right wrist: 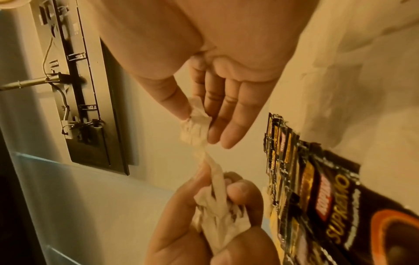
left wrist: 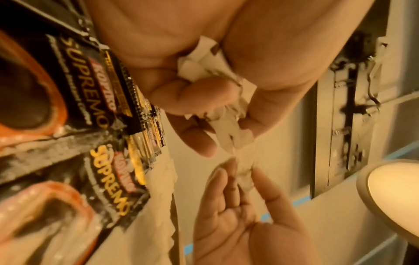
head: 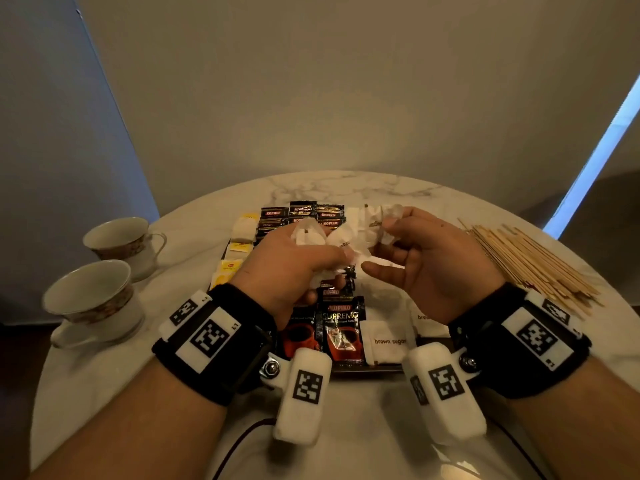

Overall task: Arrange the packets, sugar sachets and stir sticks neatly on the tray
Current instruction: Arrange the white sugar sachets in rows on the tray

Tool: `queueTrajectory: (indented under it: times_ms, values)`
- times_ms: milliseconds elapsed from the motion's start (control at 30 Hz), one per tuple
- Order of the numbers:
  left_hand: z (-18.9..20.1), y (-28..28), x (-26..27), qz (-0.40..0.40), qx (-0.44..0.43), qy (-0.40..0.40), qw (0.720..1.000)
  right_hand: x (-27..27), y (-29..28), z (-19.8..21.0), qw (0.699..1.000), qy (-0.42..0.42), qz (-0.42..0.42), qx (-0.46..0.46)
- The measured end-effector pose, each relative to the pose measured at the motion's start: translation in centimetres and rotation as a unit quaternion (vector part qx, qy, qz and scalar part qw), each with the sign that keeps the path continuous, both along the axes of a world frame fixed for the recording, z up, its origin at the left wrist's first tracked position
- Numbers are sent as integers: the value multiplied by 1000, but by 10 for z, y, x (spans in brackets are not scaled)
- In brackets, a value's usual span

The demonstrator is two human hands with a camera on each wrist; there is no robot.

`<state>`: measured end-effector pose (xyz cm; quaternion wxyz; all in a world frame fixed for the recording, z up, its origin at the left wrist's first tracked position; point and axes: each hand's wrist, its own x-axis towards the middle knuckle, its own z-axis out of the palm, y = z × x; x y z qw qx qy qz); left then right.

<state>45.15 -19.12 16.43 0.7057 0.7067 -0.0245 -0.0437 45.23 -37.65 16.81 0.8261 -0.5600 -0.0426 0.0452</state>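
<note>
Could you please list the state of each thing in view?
Left hand: grips a bunch of white sachets.
Right hand: pinches one sachet from that bunch.
Coffee packets: flat on the tray.
Stir sticks: piled on the table, off the tray.
Cups: upright, apparently empty.

Both forearms are reaching forward side by side, wrists strapped with marker bands. The left hand (head: 294,268) is curling its fingers (left wrist: 192,100) around a bunch of white sachets (left wrist: 229,123). The right hand (head: 429,268) is pinching one sachet between thumb and forefinger, its other fingers (right wrist: 235,114) extending straight.
</note>
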Motion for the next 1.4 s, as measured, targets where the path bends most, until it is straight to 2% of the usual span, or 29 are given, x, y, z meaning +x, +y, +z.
queueTrajectory:
  times_ms: [100, 267, 367, 467, 700, 800, 1100, 1200, 1400]
  values:
    - [0, 3, 5, 29, -61, 36, 997, 0, -2, 1, 1000, -11, -19, 1]
    - [-3, -1, 6, 59, -88, 58, 993, -7, 7, -6, 997, -36, 20, -72]
    - [-5, -2, 5, 28, -107, 41, 993, -10, 8, -9, 989, -52, 6, -136]
    - [-5, -2, 2, -24, -58, -1, 998, -10, 6, -7, 985, -59, -6, -163]
    - [-8, -2, -1, -40, -41, -13, 998, -10, 6, -4, 990, 5, -11, -144]
    - [-8, -2, 0, -42, -41, -8, 998, -10, 7, -6, 988, 9, -27, -154]
    - [-8, -3, 6, 20, -138, 35, 990, -9, -2, -5, 987, -1, 38, -153]
    - [-8, -3, 6, 24, -132, 23, 991, -10, -4, -6, 984, -3, 14, -179]
    - [-5, -9, -2, 8, -119, 13, 993, -19, -10, -2, 990, -4, -41, -137]
